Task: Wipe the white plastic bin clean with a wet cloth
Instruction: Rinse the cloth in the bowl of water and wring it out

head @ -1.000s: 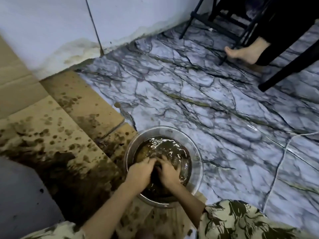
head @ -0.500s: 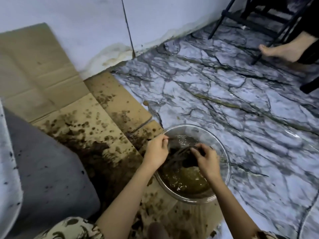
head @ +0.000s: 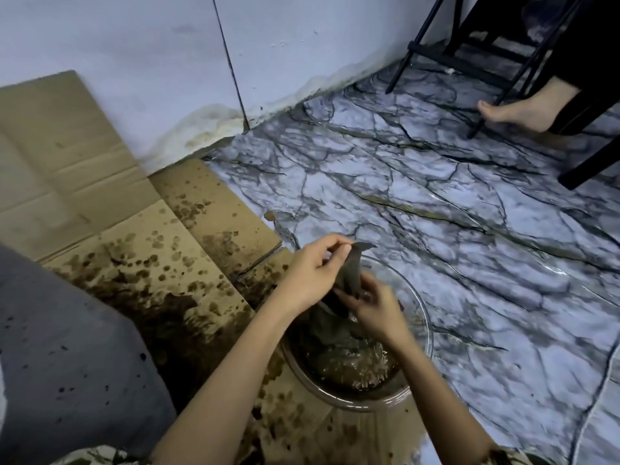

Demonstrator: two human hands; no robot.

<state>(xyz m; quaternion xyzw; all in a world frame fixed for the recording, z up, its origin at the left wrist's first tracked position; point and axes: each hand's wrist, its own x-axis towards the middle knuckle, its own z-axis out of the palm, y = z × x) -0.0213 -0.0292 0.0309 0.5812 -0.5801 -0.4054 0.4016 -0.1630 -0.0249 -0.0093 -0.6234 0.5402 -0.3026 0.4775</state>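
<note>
while dirty water sits in a clear bowl [head: 423,317] on the floor, a person holds a dark wet cloth [head: 350,275] up over it with both hands. the left hand [head: 310,275] pinches the cloth's top corner between thumb and fingertips, its grip grasping the fabric well above the bowl's rim. the right hand [head: 372,308] is curled round the cloth lower down, its grip grasping the middle of the hanging strip, with the cloth's tail dropping below it toward the brown, foamy water [head: 349,367]. the cloth hangs roughly upright between the two hands.

the bowl stands partly on a flattened sheet of cardboard [head: 110,203] and partly on marble-patterned flooring [head: 453,229]. the cardboard is spattered and soaked with dark stains, heaviest just left of the bowl. the white bin [head: 60,357] fills the lower left corner, speckled with small dark spots, lying beside the left forearm and apart from the cloth; only part of it is in view, in shadow so that it looks grey.

a pale wall [head: 134,45] runs behind the cardboard, stained along its base where it meets the floor. at upper right a bare foot [head: 516,110] of another person rests on the floor among black chair legs [head: 436,52]. patterned sleeves show at the bottom edge.
</note>
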